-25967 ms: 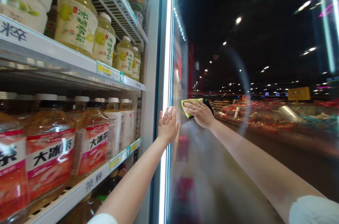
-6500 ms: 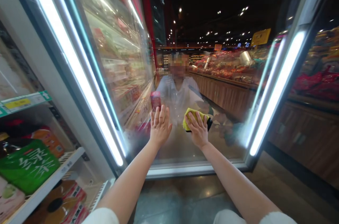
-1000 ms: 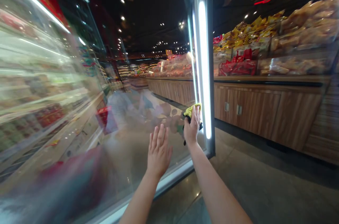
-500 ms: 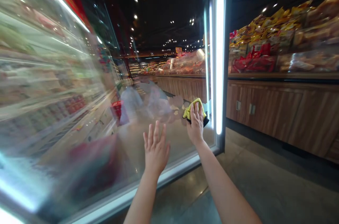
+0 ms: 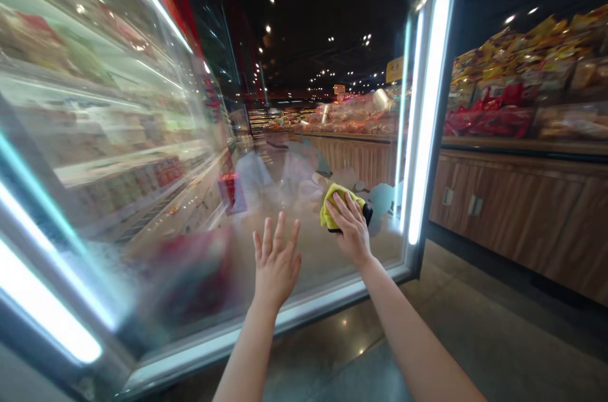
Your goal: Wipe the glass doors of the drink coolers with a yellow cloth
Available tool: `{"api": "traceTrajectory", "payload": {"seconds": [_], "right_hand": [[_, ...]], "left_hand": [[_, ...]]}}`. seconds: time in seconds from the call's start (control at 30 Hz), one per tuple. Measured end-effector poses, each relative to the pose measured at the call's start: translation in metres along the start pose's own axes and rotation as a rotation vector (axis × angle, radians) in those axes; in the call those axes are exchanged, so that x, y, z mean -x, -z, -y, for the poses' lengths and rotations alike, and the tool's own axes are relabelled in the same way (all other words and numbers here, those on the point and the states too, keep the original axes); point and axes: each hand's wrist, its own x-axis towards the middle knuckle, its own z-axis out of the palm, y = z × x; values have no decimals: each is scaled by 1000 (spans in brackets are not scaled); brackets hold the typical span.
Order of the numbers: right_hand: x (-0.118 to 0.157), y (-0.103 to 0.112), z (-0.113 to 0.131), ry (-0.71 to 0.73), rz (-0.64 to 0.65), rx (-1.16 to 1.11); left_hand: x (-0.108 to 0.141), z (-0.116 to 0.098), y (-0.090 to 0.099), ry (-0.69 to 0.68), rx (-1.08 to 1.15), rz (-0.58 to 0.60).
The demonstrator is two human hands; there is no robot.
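Observation:
Ahead of me is a large glass door pane in a frame lit by bright light strips. My right hand holds a yellow cloth with a dark edge flat against the lower right part of the pane. Its fingers lie over the cloth, pointing up and left. My left hand is to the left and a little lower, empty, with its fingers spread toward the glass. Whether its palm touches the pane I cannot tell.
Blurred shelves of packaged goods show on the left. A vertical light strip runs along the door's right side. Beyond it stands a wooden counter piled with bagged snacks. Below lies the grey floor.
My right hand and the cloth have moved left across the glass, away from the lit right edge. My left hand stays nearly in place. The view has turned slightly left.

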Motion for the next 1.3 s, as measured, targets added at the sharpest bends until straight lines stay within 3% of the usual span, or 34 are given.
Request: {"api": "traceTrajectory", "payload": {"seconds": [0.07,0.13,0.2,0.27,0.33,0.43,0.53,0.6,0.67,0.73,0.8,0.87,0.93,1.03,1.13,1.2,1.3], "right_hand": [[13,0,-9,30,-159,-47],[14,2,-17,-38,-341,-73],[1,1,-11,-139,-397,-66],[-17,-3,10,-171,-281,-40],[-27,-9,38,-105,-74,9],[-12,-15,60,73,126,80],[22,-17,44,114,95,134],[35,-18,26,-5,2,151],[28,-19,20,-162,-109,129],[6,-23,32,-266,-164,95],[-17,-28,59,-258,-101,87],[-27,-32,87,-139,47,102],[-19,-36,102,-1,159,116],[14,-37,90,106,148,135],[33,-36,64,69,42,139],[26,-38,62,-34,-17,127],[1,-47,93,-145,-22,108]], "left_hand": [[3,10,6,2,-18,-3],[6,20,11,6,-33,-1],[8,27,15,8,-40,5],[9,33,20,8,-41,6],[10,38,24,13,-45,5],[13,45,28,33,-52,4],[17,51,30,53,-45,-6],[20,54,30,70,-37,-11],[23,56,30,86,-35,-10],[25,58,30,89,-35,-4],[26,60,32,88,-39,1],[27,61,34,88,-45,7],[28,63,35,86,-51,8],[32,68,37,92,-56,4],[39,75,39,120,-59,-5],[43,80,40,137,-63,-18],[50,90,42,154,-70,-30]]}}
